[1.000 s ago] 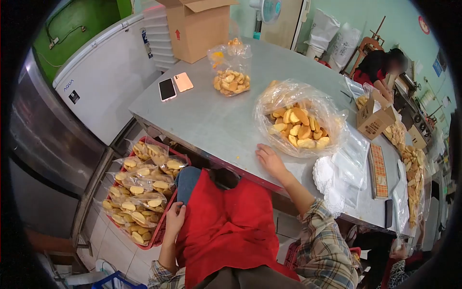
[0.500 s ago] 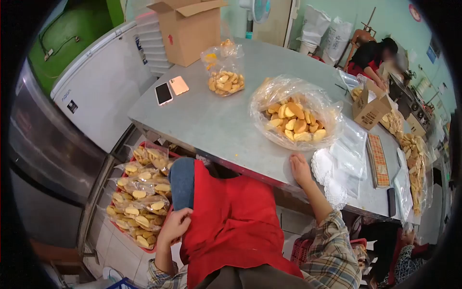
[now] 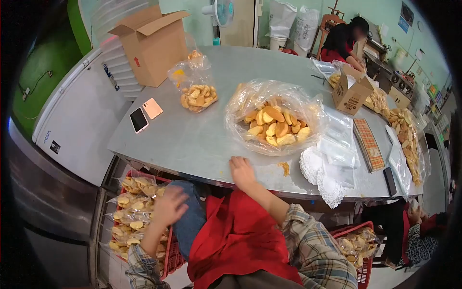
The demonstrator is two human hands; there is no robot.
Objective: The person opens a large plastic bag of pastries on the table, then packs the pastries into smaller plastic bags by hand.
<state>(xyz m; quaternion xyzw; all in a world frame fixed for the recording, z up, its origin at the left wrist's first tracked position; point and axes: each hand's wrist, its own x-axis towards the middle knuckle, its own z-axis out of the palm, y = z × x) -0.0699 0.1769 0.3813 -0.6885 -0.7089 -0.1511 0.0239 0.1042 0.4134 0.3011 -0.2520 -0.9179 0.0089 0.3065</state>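
A grey table [image 3: 192,139] holds cookies [image 3: 273,126] (loosely bagged), phones [image 3: 146,115], doilies [image 3: 315,168].

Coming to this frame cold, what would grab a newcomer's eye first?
Probably the big open plastic bag of golden-brown pieces, mid-table. Next, the bright red apron at the bottom centre, and the red crate packed with clear bags below the table's left part.

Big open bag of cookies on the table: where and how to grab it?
I'd take the big open bag two-handed from the near side, gathering the loose plastic at its left and right flanks. It sits slumped and wide, mouth open and cookies loose inside, so a one-sided pull could spill them. The right hand rests just in front of it.
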